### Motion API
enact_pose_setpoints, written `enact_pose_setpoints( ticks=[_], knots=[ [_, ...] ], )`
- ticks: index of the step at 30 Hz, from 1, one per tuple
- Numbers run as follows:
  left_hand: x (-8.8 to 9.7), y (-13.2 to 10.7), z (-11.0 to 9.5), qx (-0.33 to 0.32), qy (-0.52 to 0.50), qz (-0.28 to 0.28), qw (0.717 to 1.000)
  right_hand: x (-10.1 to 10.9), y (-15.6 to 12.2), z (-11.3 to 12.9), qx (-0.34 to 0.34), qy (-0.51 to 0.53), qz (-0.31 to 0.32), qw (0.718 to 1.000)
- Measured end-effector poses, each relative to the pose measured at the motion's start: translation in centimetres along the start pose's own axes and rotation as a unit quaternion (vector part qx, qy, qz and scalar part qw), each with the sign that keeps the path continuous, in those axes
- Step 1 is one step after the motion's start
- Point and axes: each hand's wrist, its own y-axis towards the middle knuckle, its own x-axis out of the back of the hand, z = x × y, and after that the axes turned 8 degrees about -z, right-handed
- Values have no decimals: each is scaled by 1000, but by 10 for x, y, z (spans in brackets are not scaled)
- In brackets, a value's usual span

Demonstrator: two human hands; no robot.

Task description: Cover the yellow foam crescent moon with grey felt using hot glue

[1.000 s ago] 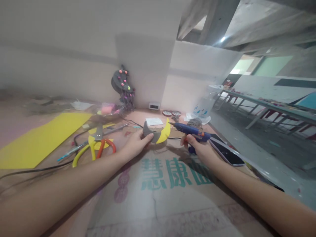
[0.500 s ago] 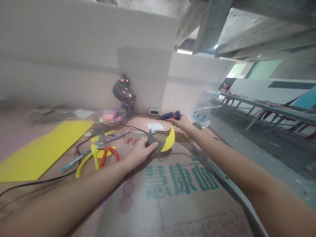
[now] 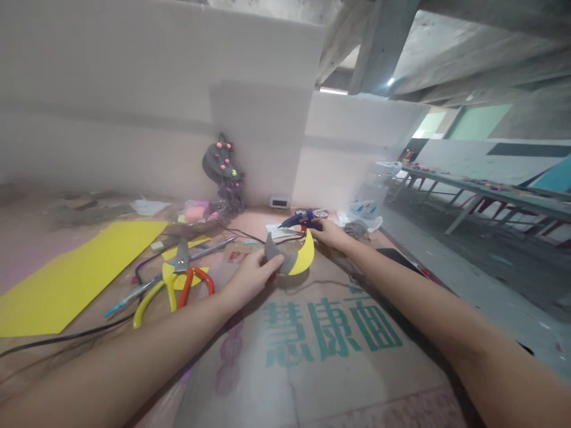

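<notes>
My left hand (image 3: 248,279) is closed on a grey and yellow crescent-shaped foam piece (image 3: 292,257), pinching its grey end just above the table. My right hand (image 3: 329,233) reaches further back and grips the handle of a blue glue gun (image 3: 300,219), whose nozzle points left over a white slip of paper (image 3: 277,230). The gun lies close behind the foam piece. Both forearms stretch out over a cardboard sheet (image 3: 330,356) printed with green characters.
Scissors with yellow and orange handles (image 3: 176,279) lie left of my left hand, on a small yellow cutout. A big yellow foam sheet (image 3: 66,270) is at the far left. A dark phone (image 3: 399,257) lies right of my right arm. White partition boards (image 3: 263,137) close the back.
My right hand carried the glue gun from beside the foam piece to the back of the table, then lowered it there. The left hand kept hold of the foam piece.
</notes>
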Motion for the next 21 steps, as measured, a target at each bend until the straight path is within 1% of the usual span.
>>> enact_pose_setpoints(
  ticks=[4, 7, 8, 10, 12, 13, 15, 18, 21],
  knots=[
    [3, -1, 0, -13, -2, -47, 999, 18, -33, 16, 34, -9, -58, 998],
    [4, 0, -1, -13, -10, -56, 998, 22, -67, 38, 50, 2, -65, 997],
    [4, 1, -1, -9, -12, -55, 998, 21, -79, 46, 62, 7, -43, 997],
    [3, 1, -2, -6, -4, -53, 999, 15, -101, 60, 79, 24, 42, 996],
    [3, 1, -2, -7, -26, -51, 998, 8, -117, 69, 82, 35, 105, 990],
    [2, 1, -2, -7, -41, -50, 998, 4, -123, 72, 85, 43, 123, 988],
    [1, 0, -1, -8, -58, -53, 997, 0, -131, 75, 112, 47, 129, 984],
    [1, -2, -1, -9, -38, -66, 997, 0, -134, 76, 174, 11, 98, 980],
    [2, -3, 0, -28, -14, -60, 998, 3, -134, 77, 193, -22, 74, 978]
  ],
)
